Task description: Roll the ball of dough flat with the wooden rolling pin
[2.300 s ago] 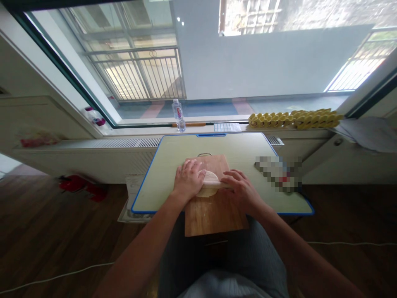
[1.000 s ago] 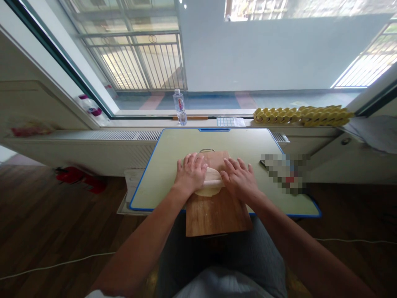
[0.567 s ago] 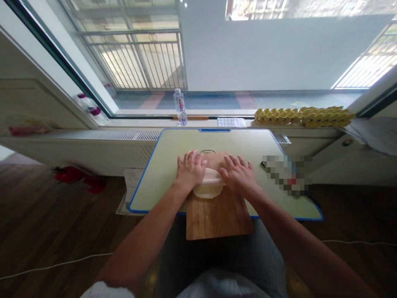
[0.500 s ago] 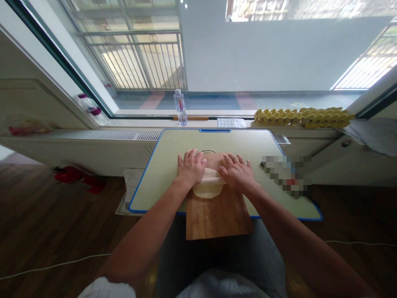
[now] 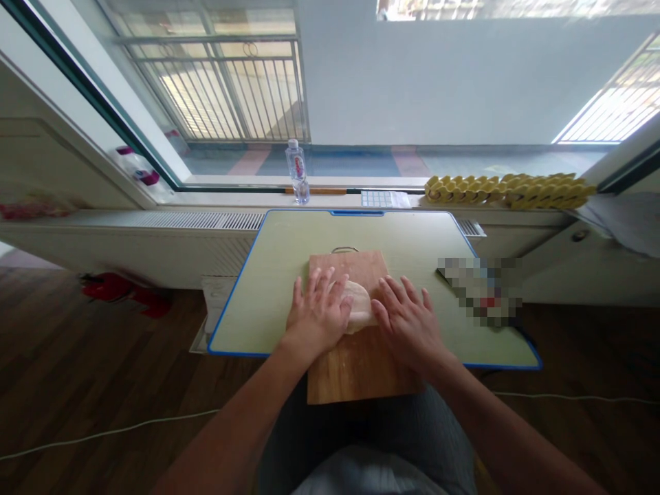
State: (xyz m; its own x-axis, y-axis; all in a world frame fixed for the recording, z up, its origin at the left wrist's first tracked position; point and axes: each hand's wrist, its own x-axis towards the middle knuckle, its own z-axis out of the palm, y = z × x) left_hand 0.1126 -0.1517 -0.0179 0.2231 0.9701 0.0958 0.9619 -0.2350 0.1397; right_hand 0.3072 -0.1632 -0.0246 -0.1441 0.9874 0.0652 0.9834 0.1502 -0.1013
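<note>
A flattened round of pale dough [image 5: 359,297] lies on a wooden cutting board [image 5: 355,375]. Across its near part runs a light rolling pin [image 5: 363,319], mostly covered by my hands and hard to tell from the dough. My left hand [image 5: 320,311] rests palm down on the pin's left end, its fingers stretched forward and partly over the dough. On the right end lies my right hand [image 5: 407,317], also palm down with fingers spread. Neither hand wraps around the pin.
The board rests on a pale green table [image 5: 247,295] with a blue edge and overhangs its near side. A blurred-out item [image 5: 479,292] lies at the right. On the windowsill stand a plastic bottle [image 5: 298,172] and yellow wavy packaging [image 5: 508,191].
Both hands and the rolling pin have come back toward me, from the middle of the dough to its near part. More of the far dough and board shows.
</note>
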